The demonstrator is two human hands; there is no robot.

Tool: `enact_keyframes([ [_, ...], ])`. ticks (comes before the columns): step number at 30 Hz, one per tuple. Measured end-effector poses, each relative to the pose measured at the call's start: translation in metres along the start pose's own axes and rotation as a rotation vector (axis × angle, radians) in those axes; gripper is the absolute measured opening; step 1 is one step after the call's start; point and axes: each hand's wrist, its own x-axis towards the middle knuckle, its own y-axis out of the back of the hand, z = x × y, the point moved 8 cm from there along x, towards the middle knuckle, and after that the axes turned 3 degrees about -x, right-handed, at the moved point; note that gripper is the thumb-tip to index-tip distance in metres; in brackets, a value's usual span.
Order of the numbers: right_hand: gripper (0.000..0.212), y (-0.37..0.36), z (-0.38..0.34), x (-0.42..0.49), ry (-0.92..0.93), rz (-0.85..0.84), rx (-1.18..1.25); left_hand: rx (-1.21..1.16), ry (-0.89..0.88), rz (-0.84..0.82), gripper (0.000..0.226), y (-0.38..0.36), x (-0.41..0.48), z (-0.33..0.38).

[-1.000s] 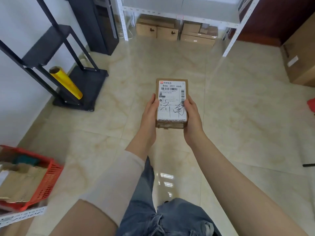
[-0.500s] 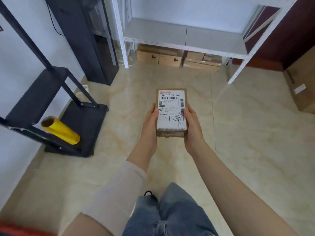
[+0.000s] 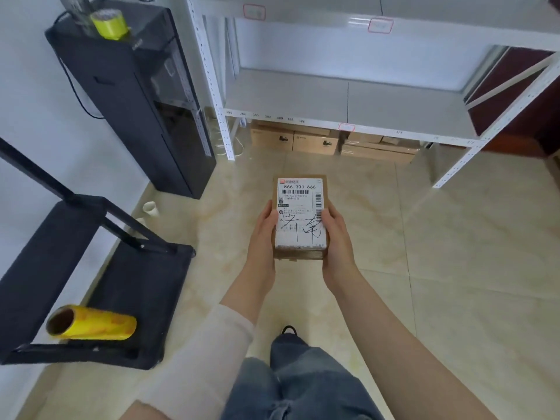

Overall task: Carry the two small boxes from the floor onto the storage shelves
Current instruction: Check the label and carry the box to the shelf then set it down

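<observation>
The left hand [image 3: 263,234] and the right hand [image 3: 336,237] are clamping the box [image 3: 300,218] between them, one on each long side, thumbs lying over its top edges; the box is being held level in the air above the floor [image 3: 454,268], in front of the shelves [image 3: 348,107] and well short of them. The stretch of tiled floor between the box and the shelves' front edge is lying open; the lower shelf board is showing bare grey, and the white upright posts are standing at either end. A black cabinet [image 3: 136,101] is standing left of the shelves, and a black rack [image 3: 91,268] is sitting closer on the left, a yellow roll [image 3: 91,325] lying on it. The box's white label is reading "866 303 666" above a barcode, with large handwritten strokes below; the smaller print is too fine to read. Cartons [image 3: 303,140] are sitting under the lower shelf, partly hidden by it; numbers along the shelf edge are blurring; only one box is showing in the hands.
</observation>
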Motion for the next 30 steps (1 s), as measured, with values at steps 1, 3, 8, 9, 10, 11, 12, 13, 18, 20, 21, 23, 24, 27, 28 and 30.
enact_keyframes([
  [1, 0.045, -0.01, -0.009, 0.019, 0.0, -0.006, 0.0, -0.014, 0.002, 0.004, 0.053, -0.001, 0.019, 0.009],
  [3, 0.046, -0.03, -0.023, 0.054, -0.012, -0.011, 0.008, -0.023, 0.001, 0.025, 0.06, -0.003, 0.055, 0.031],
  [8, 0.046, -0.075, -0.057, 0.138, -0.008, -0.002, 0.051, -0.003, -0.013, 0.023, 0.057, -0.008, 0.147, 0.082],
  [9, 0.046, -0.085, -0.065, 0.156, -0.003, -0.002, 0.049, 0.003, -0.014, 0.016, 0.057, -0.01, 0.168, 0.092],
  [10, 0.046, -0.094, -0.073, 0.175, 0.008, 0.003, 0.048, 0.01, -0.016, 0.004, 0.06, -0.013, 0.188, 0.102],
  [11, 0.045, -0.103, -0.082, 0.192, 0.024, 0.011, 0.051, 0.01, -0.017, -0.01, 0.063, -0.016, 0.207, 0.112],
  [12, 0.045, -0.111, -0.091, 0.209, 0.045, 0.023, 0.056, 0.012, -0.023, -0.021, 0.063, -0.018, 0.226, 0.123],
  [13, 0.044, -0.122, -0.1, 0.226, 0.067, 0.031, 0.071, 0.016, -0.035, -0.029, 0.058, -0.019, 0.246, 0.135],
  [18, 0.044, -0.174, -0.141, 0.299, 0.12, 0.055, 0.085, -0.009, -0.04, -0.105, 0.044, -0.024, 0.333, 0.193],
  [20, 0.051, -0.194, -0.156, 0.329, 0.139, 0.065, 0.084, -0.004, -0.039, -0.121, 0.046, -0.025, 0.368, 0.213],
  [21, 0.054, -0.203, -0.162, 0.342, 0.14, 0.066, 0.093, -0.015, -0.033, -0.132, 0.047, -0.026, 0.386, 0.22],
  [23, 0.051, -0.218, -0.171, 0.368, 0.137, 0.073, 0.115, -0.03, -0.029, -0.138, 0.048, -0.026, 0.416, 0.234],
  [24, 0.046, -0.224, -0.174, 0.381, 0.14, 0.078, 0.116, -0.031, -0.021, -0.135, 0.048, -0.026, 0.431, 0.239],
  [27, 0.043, -0.243, -0.188, 0.424, 0.138, 0.076, 0.115, -0.042, -0.004, -0.129, 0.049, -0.025, 0.481, 0.251],
  [28, 0.043, -0.249, -0.194, 0.44, 0.134, 0.077, 0.119, -0.045, -0.009, -0.132, 0.05, -0.028, 0.497, 0.258],
  [30, 0.043, -0.261, -0.21, 0.476, 0.13, 0.072, 0.125, -0.035, -0.037, -0.131, 0.06, -0.034, 0.534, 0.274],
])
